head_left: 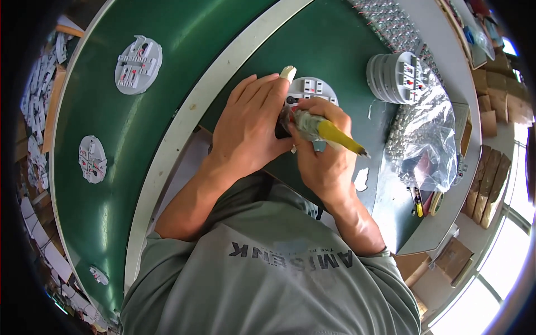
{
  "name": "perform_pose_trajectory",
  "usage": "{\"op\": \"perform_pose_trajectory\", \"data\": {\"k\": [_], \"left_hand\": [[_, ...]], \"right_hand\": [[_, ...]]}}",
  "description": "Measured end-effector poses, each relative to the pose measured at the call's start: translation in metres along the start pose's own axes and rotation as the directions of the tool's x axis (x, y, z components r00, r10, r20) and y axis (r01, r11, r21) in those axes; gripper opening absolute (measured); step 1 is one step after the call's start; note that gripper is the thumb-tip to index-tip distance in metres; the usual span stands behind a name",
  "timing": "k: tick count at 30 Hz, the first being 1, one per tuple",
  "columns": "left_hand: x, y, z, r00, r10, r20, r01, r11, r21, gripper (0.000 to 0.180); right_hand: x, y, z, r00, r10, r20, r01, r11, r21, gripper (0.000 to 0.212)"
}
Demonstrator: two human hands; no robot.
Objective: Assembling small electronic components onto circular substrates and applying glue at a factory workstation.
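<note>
My right hand (326,151) is wrapped round what looks like an electric screwdriver (335,135) with a yellow end and a taped body. It slants over a round grey plastic base (314,85) with rectangular slots, lying on the green table; the tool's tip is hidden by my hands. My left hand (251,114) lies flat at the base's left edge, fingers stretched out and thumb apart. A pale cover sits on its index fingertip. A dark part shows between my hands, too hidden to name.
At the right stands a stack of round grey bases (393,78). Beside it are a clear plastic bag (432,159), rows of small parts (391,25) and yellow-handled pliers (419,204). On the left, the green belt (184,61) carries several fitted bases (138,65) behind a pale rail (223,64).
</note>
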State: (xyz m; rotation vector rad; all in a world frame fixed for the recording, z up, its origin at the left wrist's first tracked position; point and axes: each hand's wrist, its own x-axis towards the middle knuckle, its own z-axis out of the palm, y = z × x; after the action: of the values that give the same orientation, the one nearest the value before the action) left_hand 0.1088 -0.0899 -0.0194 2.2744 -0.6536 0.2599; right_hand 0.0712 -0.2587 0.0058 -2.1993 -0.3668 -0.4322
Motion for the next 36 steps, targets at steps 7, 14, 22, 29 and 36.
{"op": "perform_pose_trajectory", "data": {"k": [7,14,22,29,36], "left_hand": [[0.005,0.002,0.005,0.999,-0.014,0.035,0.015,1.0,-0.023,0.112],[0.013,0.003,0.012,0.999,-0.001,0.048,-0.001,1.0,0.031,0.111],[0.018,0.001,0.015,0.996,-0.004,0.092,-0.002,0.998,0.061,0.11],[0.028,-0.001,0.018,0.998,0.005,0.059,-0.008,0.999,0.042,0.113],[0.035,0.002,0.021,0.997,0.004,0.077,-0.008,0.998,0.061,0.113]], "right_hand": [[0.008,0.015,-0.045,0.98,0.18,-0.08,-0.165,0.972,0.166,0.045],[0.009,0.024,-0.046,0.928,0.373,-0.011,-0.337,0.85,0.405,0.044],[0.005,0.038,-0.031,0.997,0.021,-0.072,-0.036,0.979,-0.202,0.044],[0.006,0.03,-0.092,0.823,0.558,-0.103,-0.565,0.823,-0.051,0.058],[0.019,0.041,-0.099,0.998,0.056,0.005,-0.046,0.86,-0.507,0.035]]}}
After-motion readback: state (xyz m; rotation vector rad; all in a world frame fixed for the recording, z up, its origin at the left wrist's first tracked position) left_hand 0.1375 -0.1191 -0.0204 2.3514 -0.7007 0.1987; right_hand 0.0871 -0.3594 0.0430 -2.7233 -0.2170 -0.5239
